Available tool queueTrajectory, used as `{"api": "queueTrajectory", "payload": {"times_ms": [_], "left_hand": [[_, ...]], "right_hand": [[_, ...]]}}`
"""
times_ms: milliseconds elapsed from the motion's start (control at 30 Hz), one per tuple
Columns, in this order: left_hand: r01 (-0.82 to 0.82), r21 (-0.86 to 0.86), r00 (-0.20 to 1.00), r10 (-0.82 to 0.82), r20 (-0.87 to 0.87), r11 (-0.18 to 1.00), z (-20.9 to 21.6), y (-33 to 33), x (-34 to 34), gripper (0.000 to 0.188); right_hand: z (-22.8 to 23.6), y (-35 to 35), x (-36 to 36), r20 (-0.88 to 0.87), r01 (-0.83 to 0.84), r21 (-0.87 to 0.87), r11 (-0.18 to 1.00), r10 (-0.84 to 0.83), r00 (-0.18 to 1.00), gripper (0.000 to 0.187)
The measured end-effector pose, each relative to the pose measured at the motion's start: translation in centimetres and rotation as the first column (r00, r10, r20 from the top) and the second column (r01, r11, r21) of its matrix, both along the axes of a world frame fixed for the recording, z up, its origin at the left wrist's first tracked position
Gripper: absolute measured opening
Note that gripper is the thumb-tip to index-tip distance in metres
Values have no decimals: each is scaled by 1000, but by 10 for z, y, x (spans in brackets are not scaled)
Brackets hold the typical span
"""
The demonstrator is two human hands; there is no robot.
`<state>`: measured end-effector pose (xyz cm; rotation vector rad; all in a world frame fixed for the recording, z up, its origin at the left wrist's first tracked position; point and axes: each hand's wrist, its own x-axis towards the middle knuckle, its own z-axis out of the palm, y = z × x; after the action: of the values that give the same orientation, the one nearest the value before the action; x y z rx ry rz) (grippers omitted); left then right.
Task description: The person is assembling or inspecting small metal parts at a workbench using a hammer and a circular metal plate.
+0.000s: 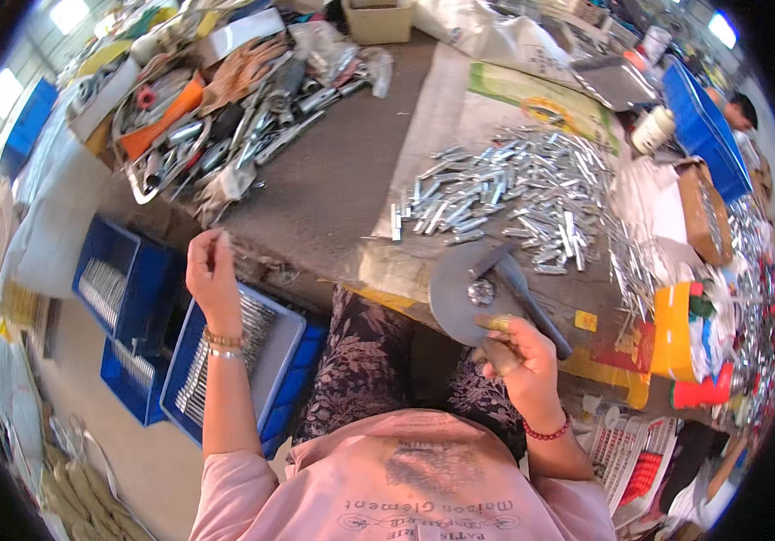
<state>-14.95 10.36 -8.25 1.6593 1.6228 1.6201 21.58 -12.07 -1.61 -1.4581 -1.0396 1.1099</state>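
Observation:
My left hand (212, 263) is raised above a blue crate (290, 347), its fingers curled together; anything between them is too small to make out. Neat rows of slim silver metal parts (218, 361) fill much of that crate. At the table's front edge, my right hand (525, 356) has thumb and fingers drawn together, with yellowish and dark coverings on the fingertips. What it pinches, if anything, does not show. Just beyond it lies a round grey metal disc (451, 293), and a hammer (532, 311) rests across it. Past the disc spreads a loose heap of short silver metal pieces (514, 185).
Tools and metal parts with an orange piece (166, 117) pile up at the table's far left. More blue crates (103, 279) stand on the floor at left. On the right are a yellow box (673, 334) and a blue bin (703, 131); a person (741, 113) is behind.

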Motion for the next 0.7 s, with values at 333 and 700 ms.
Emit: {"api": "queueTrajectory", "payload": {"times_ms": [333,700], "left_hand": [[536,-205,572,-531,-625,819,61,-8,147,70],[481,-247,735,-540,-410,842,42,-12,152,42]], "right_hand": [[1,-6,0,265,-87,339,937,-6,964,23],[12,-75,145,887,195,428,882,-452,96,14]]}}
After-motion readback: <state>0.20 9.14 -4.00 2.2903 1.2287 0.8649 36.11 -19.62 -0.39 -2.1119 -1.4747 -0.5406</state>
